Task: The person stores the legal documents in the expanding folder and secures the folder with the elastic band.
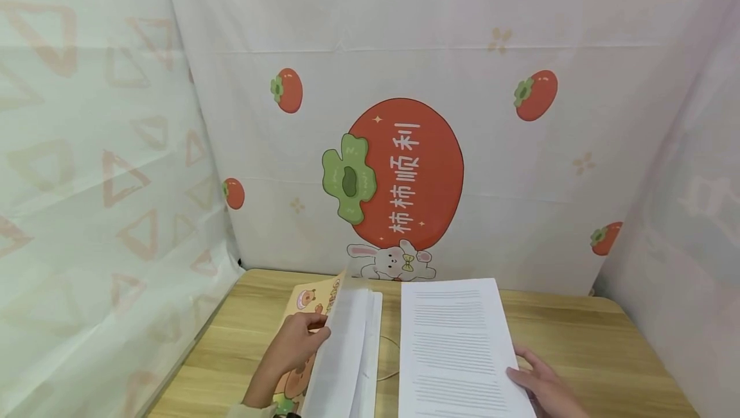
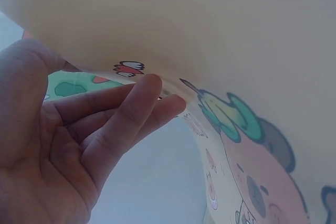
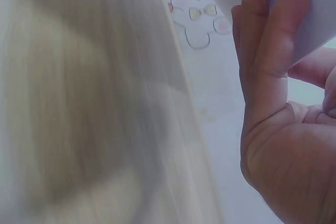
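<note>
A folder with a yellow cartoon cover [image 1: 312, 296] stands partly opened at the middle left of the table in the head view, with white sheets [image 1: 347, 334] inside. My left hand [image 1: 297, 341] pinches the cover's edge; in the left wrist view the cartoon-printed cover [image 2: 262, 35] curves over the fingers and hides the thumb's tip. To the right of the folder, my right hand [image 1: 543, 383] grips the right edge of printed paper [image 1: 453, 341], thumb on the printed face. The right wrist view has fingers behind the white paper [image 3: 320, 14].
A thin loop of cord or elastic [image 1: 388, 377] lies on the wooden table [image 1: 595, 341] between folder and paper. White cloth with persimmon and rabbit prints [image 1: 491, 161] hangs behind the table. More cloth [image 1: 87, 212] hangs along the left side.
</note>
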Available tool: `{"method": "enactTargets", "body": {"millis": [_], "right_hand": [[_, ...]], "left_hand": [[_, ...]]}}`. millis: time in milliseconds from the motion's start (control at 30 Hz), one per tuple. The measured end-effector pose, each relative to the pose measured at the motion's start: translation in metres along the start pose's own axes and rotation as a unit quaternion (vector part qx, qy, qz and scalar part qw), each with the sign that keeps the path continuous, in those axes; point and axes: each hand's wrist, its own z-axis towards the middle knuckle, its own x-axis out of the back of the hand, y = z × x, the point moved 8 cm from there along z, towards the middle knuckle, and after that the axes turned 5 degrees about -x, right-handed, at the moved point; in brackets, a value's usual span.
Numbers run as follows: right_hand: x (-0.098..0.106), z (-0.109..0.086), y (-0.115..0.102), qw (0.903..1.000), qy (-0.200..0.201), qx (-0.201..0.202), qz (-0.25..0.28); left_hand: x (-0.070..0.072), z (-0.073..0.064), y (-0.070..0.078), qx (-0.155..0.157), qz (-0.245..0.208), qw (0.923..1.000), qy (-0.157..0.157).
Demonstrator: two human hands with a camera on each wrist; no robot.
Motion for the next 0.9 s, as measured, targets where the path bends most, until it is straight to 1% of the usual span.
{"method": "enactTargets", "body": {"millis": [100,200,267,400,567,700,833,900], "right_hand": [[-0.014,0.010,-0.003,0.9999,-0.008,0.012,-0.003],[-0.026,0.017,-0.006,0.9996,-0.014,0.022,0.007],[-0.034,0.021,-0.009,0.9990,-0.024,0.037,0.008],[-0.049,0.028,-0.012,0.9976,-0.045,0.051,0.012],[-0.062,0.033,-0.008,0.9963,-0.063,0.050,0.030],[-0.066,0.037,-0.008,0.9968,-0.057,0.048,0.030],[-0.068,0.042,-0.008,0.9982,-0.040,0.040,0.018],[-0.069,0.044,-0.007,0.9985,-0.036,0.036,0.021]], "left_hand": [[0.000,0.000,-0.001,0.004,0.001,1.0000,-0.002],[0.001,0.001,-0.002,0.005,0.000,1.0000,-0.002],[0.000,0.001,-0.003,0.009,-0.001,1.0000,-0.002],[-0.001,0.000,-0.003,0.016,0.001,0.9999,-0.003],[-0.003,-0.001,-0.002,0.016,0.000,0.9999,-0.003],[-0.004,0.000,-0.001,0.016,0.003,0.9999,-0.001],[-0.004,0.000,-0.002,0.017,0.003,0.9999,0.002],[-0.004,0.000,-0.003,0.015,0.001,0.9999,0.004]]}}
